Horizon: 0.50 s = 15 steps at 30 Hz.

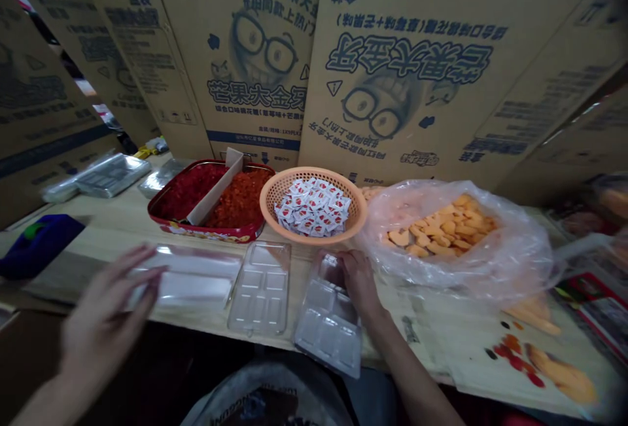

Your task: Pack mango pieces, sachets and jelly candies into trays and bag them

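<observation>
My left hand (110,321) is blurred, with fingers stretched out over a stack of clear plastic trays (191,275) at the table's front left. My right hand (360,282) rests on the far end of a clear compartment tray (326,328) that hangs tilted over the table's front edge; its fingers curl onto the tray's rim. A second clear compartment tray (260,285) lies flat between the two hands.
Behind the trays stand a red tin (206,230) of red snack split by a cardboard divider, an orange basket (356,216) of small sachets, and a plastic bag (515,262) of orange pieces. Printed cardboard boxes (417,53) wall off the back. More clear trays (110,174) lie far left.
</observation>
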{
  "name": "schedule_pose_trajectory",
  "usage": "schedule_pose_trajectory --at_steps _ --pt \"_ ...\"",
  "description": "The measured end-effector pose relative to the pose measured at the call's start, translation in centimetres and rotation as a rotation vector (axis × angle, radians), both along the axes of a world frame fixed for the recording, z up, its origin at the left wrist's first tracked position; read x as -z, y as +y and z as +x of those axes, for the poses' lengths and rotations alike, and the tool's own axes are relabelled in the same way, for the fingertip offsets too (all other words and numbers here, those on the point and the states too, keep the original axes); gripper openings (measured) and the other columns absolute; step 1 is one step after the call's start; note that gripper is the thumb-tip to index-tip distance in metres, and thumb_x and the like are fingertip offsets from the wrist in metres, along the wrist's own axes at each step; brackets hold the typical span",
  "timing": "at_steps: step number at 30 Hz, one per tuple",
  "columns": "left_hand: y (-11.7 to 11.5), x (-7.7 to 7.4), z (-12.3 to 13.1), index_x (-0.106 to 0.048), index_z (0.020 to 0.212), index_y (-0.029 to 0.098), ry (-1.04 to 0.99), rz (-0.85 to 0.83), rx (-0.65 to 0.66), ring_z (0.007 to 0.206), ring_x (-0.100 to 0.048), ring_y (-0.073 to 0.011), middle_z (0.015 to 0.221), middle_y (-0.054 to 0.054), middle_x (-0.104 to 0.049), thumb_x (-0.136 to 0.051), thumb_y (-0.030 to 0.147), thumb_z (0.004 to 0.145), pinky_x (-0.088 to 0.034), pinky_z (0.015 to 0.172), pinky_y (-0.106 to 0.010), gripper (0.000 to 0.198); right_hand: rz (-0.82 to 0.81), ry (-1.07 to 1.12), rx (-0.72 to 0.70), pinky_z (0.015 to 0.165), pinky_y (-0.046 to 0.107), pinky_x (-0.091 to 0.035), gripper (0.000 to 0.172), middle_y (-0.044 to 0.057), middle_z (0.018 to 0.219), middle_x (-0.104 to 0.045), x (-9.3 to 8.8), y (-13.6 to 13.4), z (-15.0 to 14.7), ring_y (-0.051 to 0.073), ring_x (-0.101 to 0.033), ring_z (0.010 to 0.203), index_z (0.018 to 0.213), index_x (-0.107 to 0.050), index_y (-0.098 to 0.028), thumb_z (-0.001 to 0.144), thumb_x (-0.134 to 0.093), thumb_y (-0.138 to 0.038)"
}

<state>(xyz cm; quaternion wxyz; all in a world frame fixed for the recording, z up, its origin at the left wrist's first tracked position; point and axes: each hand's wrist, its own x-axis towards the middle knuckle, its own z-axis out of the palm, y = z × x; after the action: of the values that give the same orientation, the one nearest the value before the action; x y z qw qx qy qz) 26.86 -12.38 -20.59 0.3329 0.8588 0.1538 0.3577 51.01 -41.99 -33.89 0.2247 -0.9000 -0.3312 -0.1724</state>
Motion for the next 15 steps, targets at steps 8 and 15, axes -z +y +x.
schedule_pose_trajectory --at_steps 8,15 --pt "-11.0 8.0 8.5 -0.065 0.104 0.031 0.248 -0.562 0.461 0.108 -0.051 -0.0268 0.113 -0.007 -0.062 -0.066 0.025 0.067 -0.038 0.095 -0.039 0.037 0.134 -0.05 -0.003 0.078 0.036 -0.042 0.03 0.01 0.09 -0.06 -0.8 -0.5 -0.5 0.021 -0.05 0.086 0.098 -0.061 -0.014 0.088 -0.034 -0.018" --pt "-15.8 6.9 12.0 -0.057 0.109 0.021 0.414 -1.204 0.632 0.079 -0.061 -0.0208 0.087 -0.007 -0.067 -0.07 0.027 0.064 -0.047 0.073 -0.032 0.047 0.259 -0.129 -0.028 0.077 0.034 -0.043 0.026 0.008 0.091 -0.06 -5.2 -1.3 -1.9 0.02 -0.051 0.088 0.103 -0.059 -0.019 0.088 -0.038 -0.02"
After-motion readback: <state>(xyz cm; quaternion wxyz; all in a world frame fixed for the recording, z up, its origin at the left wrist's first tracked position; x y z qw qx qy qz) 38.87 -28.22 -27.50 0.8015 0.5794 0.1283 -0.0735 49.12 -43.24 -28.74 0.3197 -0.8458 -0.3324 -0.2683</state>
